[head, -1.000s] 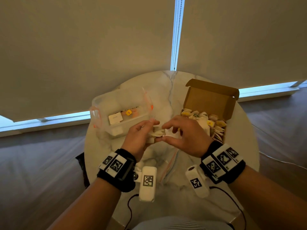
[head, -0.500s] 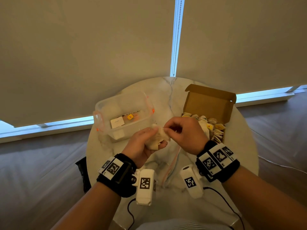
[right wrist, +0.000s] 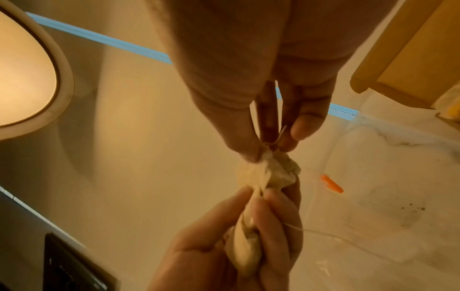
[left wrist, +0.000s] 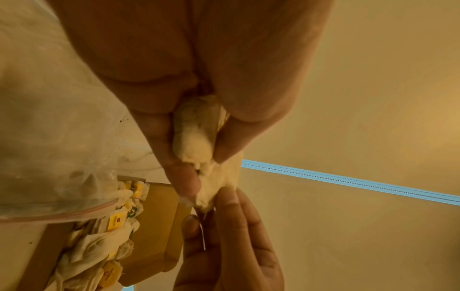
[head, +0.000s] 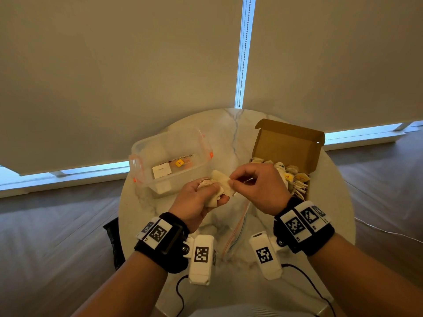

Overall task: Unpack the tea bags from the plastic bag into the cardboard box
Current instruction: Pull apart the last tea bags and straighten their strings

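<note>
Head view: a round white marble table is seen, carrying everything else. Near its far left edge a clear plastic container with orange clips is set, with a white card and a small yellow tag inside. Near the far right edge an open brown cardboard box is placed, its lid standing up, and a heap of pale tea bags with yellow tags is packed inside it. A clear plastic zip bag with a pink-and-blue seal is laid flat at the near middle of the table, below the hands. Above it, between container and box, a bunch of cream paper tea bags is held off the table. The left hand is wrapped round the lower part of the bunch, fingers curled. The right hand is closed in a pinch on the upper end of one tea bag; in the right wrist view, thin white string is caught between thumb and fingertips. Dark crumbs are scattered on the marble.
</note>
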Motion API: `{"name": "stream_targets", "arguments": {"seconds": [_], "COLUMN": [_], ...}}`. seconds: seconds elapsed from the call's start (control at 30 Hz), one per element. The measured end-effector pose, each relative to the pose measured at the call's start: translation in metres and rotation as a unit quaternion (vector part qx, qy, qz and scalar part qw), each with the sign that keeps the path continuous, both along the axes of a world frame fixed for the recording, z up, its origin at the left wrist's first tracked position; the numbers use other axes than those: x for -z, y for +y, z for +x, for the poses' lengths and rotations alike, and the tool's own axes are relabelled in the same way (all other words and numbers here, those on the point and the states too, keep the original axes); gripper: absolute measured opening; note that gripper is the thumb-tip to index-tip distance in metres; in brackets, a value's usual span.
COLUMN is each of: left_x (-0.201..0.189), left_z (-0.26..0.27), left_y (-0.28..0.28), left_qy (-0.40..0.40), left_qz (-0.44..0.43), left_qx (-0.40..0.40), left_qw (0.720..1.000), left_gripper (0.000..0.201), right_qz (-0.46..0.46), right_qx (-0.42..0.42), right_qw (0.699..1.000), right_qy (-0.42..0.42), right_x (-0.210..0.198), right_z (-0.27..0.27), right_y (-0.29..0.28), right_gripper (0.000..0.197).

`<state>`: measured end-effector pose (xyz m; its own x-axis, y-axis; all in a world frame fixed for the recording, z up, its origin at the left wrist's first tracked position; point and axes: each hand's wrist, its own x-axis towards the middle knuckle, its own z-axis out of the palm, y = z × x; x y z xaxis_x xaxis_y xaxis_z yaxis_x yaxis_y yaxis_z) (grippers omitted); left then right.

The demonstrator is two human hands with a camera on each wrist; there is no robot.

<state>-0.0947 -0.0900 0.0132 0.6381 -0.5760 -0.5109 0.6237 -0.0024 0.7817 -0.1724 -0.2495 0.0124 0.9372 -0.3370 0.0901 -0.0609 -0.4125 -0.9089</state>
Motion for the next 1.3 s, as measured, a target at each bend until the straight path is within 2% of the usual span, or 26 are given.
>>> {"name": "stream_targets", "arguments": {"seconds": [0.2,0.3,0.57,0.67,0.77,0.83,0.93,1.03,1.13,1.23,1.3], "left_x": [0.002,-0.001,-0.008,-0.009,-0.008,-0.01,-0.013,-0.011,-0.009,-0.007,-0.004], "left_z": [0.001,0.001,-0.001,-0.002,-0.001,0.002,0.005,0.008,0.01,0.016,0.021], "left_y": [0.002,0.001,-0.001,-0.002,-0.003,-0.001,0.001,0.002,0.001,0.007,0.013], "left_qy": [-0.015,-0.02,-0.051,-0.102,-0.174,-0.253,-0.376,-0.402,-0.387,-0.371,-0.369], "left_qz": [-0.001,-0.005,-0.007,0.053,0.105,0.124,0.158,0.158,0.128,0.137,0.152], "left_qx": [-0.001,0.007,0.028,0.035,0.015,0.008,0.035,0.036,-0.006,-0.033,-0.041], "left_qw": [1.0,1.0,0.998,0.993,0.979,0.959,0.912,0.901,0.913,0.918,0.916], "left_gripper": [0.015,0.016,0.018,0.02,0.014,0.007,0.023,0.027,0.005,0.018,0.022], "right_qz": [0.082,0.134,0.157,0.141,0.156,0.159,0.174,0.129,0.113,0.111,0.05], "right_qx": [0.072,0.093,0.079,0.058,0.009,-0.021,-0.014,-0.002,-0.025,-0.038,-0.023], "right_qw": [0.994,0.986,0.984,0.988,0.988,0.987,0.985,0.992,0.993,0.992,0.994], "right_qy": [-0.014,-0.011,-0.004,-0.002,-0.007,0.002,0.012,0.002,-0.001,0.043,0.099], "right_x": [-0.008,-0.013,-0.014,-0.019,-0.024,-0.025,-0.025,-0.019,-0.016,-0.008,0.008], "right_z": [-0.001,-0.003,-0.01,-0.011,-0.01,-0.007,0.0,0.012,0.021,0.033,0.048], "right_y": [-0.007,-0.013,-0.017,-0.016,-0.017,-0.016,-0.011,-0.005,-0.003,-0.014,-0.029], "right_gripper": [0.003,0.011,0.009,0.013,0.022,0.019,0.012,0.006,0.008,0.014,0.015]}}
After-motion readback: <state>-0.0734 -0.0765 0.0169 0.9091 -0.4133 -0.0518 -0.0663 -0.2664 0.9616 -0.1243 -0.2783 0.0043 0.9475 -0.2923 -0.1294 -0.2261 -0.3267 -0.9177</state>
